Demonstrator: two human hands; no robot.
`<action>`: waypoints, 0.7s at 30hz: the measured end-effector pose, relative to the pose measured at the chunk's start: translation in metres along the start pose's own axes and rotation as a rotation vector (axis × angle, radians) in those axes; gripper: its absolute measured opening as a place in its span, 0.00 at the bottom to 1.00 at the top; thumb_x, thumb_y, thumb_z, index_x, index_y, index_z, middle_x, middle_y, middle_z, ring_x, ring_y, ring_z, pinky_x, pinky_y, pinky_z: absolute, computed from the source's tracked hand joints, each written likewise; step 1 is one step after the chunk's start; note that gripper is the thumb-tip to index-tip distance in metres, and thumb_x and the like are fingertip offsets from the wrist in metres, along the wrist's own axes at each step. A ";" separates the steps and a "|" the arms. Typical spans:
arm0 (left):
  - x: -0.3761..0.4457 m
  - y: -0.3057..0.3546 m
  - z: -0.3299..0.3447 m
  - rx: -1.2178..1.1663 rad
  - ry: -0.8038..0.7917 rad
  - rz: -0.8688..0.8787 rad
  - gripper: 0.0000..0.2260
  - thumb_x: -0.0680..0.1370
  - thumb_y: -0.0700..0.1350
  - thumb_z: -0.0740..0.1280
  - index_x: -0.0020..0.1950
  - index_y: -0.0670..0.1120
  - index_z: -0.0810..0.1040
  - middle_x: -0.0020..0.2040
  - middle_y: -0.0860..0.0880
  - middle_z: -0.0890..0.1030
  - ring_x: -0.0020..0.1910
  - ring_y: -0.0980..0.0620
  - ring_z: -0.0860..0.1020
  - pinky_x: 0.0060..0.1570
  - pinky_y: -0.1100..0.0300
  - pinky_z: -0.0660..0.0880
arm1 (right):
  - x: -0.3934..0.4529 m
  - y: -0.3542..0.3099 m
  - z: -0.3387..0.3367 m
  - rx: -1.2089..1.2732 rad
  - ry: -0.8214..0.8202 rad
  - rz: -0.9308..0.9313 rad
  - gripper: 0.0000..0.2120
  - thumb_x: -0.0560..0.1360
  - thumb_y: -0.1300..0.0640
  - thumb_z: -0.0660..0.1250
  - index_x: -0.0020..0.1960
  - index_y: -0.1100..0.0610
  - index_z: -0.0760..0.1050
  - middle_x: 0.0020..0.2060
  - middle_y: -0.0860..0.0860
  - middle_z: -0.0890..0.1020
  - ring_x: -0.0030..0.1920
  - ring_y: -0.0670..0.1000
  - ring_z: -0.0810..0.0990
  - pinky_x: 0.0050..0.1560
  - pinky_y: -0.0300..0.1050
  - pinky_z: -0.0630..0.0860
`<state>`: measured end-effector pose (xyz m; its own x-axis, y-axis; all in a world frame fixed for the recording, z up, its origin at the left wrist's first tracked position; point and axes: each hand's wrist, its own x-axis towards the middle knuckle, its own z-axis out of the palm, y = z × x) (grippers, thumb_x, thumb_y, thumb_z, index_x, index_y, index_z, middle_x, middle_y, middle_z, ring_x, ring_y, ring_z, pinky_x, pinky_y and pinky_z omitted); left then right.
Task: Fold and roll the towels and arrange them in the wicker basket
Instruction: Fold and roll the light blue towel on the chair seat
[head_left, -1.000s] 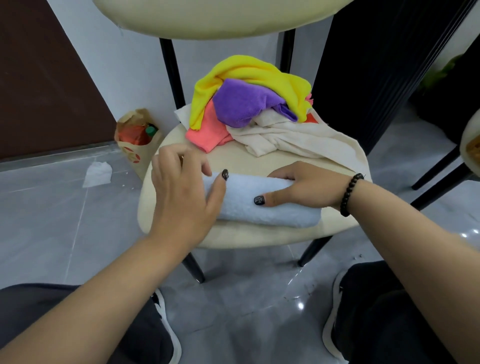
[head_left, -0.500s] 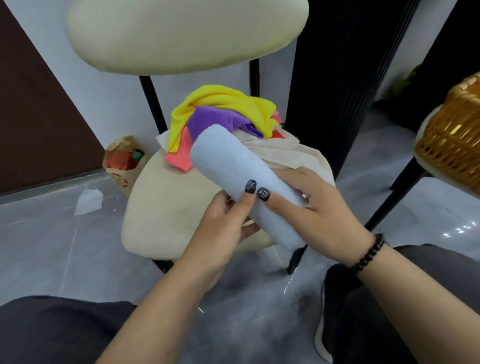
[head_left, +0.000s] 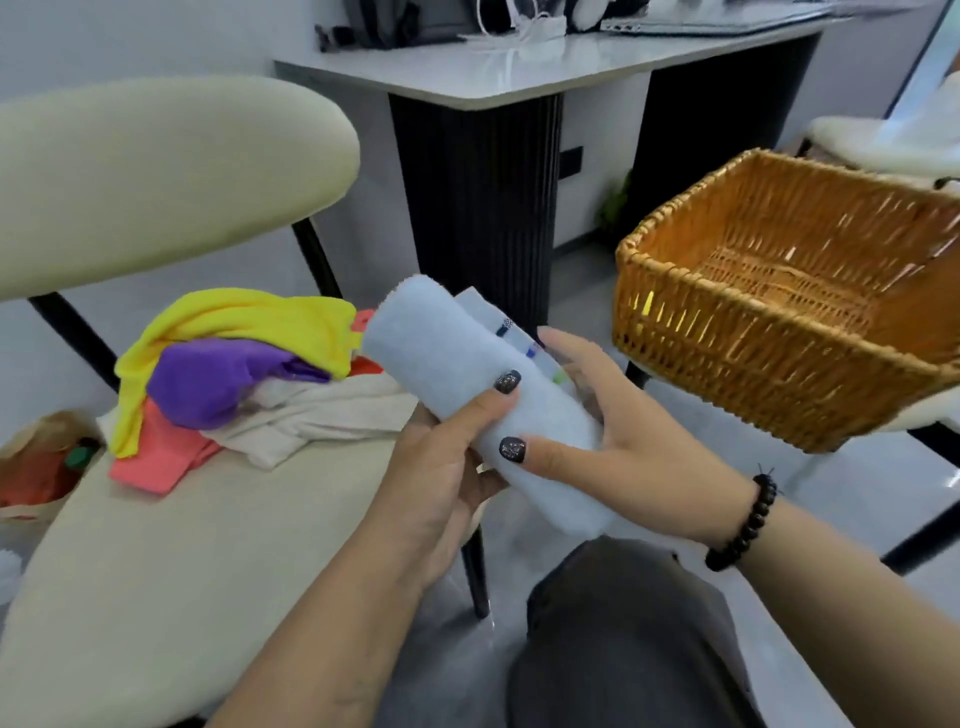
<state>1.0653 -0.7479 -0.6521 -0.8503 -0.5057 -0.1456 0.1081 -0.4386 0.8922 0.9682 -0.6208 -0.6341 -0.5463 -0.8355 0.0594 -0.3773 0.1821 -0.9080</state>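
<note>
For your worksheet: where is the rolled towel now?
Centre of the head view, the rolled towel is held by both hands, left of the basket.

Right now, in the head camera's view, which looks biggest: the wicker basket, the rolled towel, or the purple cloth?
1. wicker basket, clearly largest.
2. and 3. rolled towel and purple cloth look alike; the towel is held nearer the camera, so I won't rank them.

Pale blue rolled towel (head_left: 457, 374) held tilted, empty wicker basket (head_left: 737, 364) right
</note>
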 end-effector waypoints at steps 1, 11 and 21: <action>0.008 0.001 0.011 0.029 -0.001 0.007 0.27 0.67 0.44 0.75 0.66 0.45 0.75 0.57 0.45 0.83 0.55 0.45 0.82 0.50 0.48 0.80 | 0.004 0.001 -0.013 -0.026 -0.007 0.051 0.48 0.64 0.41 0.73 0.76 0.42 0.51 0.59 0.34 0.74 0.55 0.38 0.78 0.53 0.40 0.80; 0.082 0.004 0.090 0.295 -0.251 0.009 0.25 0.66 0.58 0.75 0.59 0.50 0.79 0.52 0.53 0.85 0.51 0.54 0.83 0.49 0.58 0.78 | 0.028 -0.010 -0.129 -0.098 -0.012 0.243 0.18 0.69 0.50 0.74 0.56 0.55 0.78 0.44 0.51 0.85 0.42 0.52 0.85 0.43 0.53 0.83; 0.157 -0.042 0.118 1.398 -0.432 0.881 0.28 0.78 0.50 0.67 0.76 0.51 0.62 0.76 0.53 0.61 0.77 0.54 0.51 0.73 0.53 0.44 | 0.024 0.026 -0.259 -0.112 0.270 0.470 0.24 0.62 0.48 0.76 0.55 0.56 0.79 0.45 0.55 0.85 0.44 0.57 0.85 0.44 0.54 0.82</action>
<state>0.8664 -0.7208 -0.6620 -0.8777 0.1053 0.4675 0.2862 0.8977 0.3351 0.7514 -0.5014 -0.5493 -0.8417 -0.4913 -0.2241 -0.1159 0.5696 -0.8137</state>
